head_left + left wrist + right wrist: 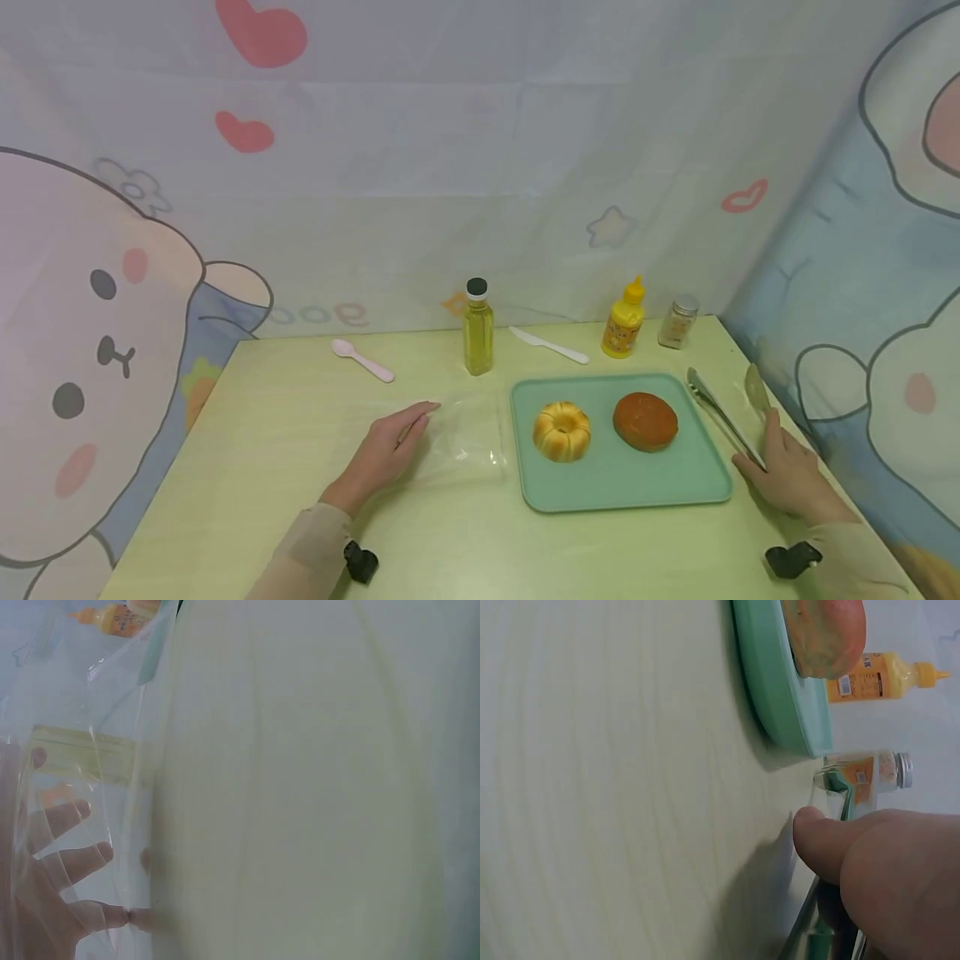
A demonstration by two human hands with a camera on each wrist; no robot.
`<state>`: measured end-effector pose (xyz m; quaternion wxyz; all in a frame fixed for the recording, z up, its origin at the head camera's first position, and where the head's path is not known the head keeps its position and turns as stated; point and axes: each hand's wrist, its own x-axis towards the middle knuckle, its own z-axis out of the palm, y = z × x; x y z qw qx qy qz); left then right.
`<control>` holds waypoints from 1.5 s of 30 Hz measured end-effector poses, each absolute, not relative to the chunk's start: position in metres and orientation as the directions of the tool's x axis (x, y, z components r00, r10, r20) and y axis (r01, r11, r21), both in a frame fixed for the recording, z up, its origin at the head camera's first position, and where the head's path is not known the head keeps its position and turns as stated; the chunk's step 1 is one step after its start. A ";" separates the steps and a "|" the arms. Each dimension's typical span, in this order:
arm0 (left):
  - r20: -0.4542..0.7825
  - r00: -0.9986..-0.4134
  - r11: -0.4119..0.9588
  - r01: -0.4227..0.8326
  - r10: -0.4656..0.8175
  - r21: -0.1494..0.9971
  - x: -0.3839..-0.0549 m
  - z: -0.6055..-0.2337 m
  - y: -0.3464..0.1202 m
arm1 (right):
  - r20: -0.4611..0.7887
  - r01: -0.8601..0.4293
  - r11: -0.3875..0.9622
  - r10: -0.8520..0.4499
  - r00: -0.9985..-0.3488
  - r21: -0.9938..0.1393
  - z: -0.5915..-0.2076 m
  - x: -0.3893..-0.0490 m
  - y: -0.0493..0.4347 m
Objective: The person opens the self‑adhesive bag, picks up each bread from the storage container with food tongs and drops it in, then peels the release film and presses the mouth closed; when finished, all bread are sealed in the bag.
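Observation:
My left hand is low over the table at the left edge of a thin clear plastic bag. In the left wrist view, the fingers are straight and spread, showing through the film. My right hand holds a pair of metal tongs near the table's right edge, their two arms spread apart and pointing away from me. The thumb lies along the tongs in the right wrist view. Just left of them, a green tray carries a ring-shaped bun and a round brown bun.
Along the back stand a bottle of yellow oil, a yellow squeeze bottle and a small jar with a silver lid. A pink spoon and a white knife lie there too. Printed cloth walls border the table.

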<state>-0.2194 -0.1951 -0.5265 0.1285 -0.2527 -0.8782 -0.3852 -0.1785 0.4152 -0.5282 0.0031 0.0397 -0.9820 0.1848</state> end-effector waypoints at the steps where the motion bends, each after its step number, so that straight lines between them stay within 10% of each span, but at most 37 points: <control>1: 0.423 -0.838 0.576 0.544 0.345 0.610 -0.219 -0.527 -0.195 | 0.036 -0.088 0.925 -0.080 -0.996 -0.369 -0.529 -0.179 0.415; 31: 0.418 -0.843 0.575 0.537 0.340 0.616 -0.221 -0.527 -0.193 | 0.203 -0.048 0.917 0.036 -0.978 -0.396 -0.511 -0.169 0.426; 45: 0.386 -0.858 0.586 0.513 0.338 0.627 -0.223 -0.527 -0.191 | 0.251 -0.205 0.908 -0.116 -0.961 -0.365 -0.490 -0.164 0.412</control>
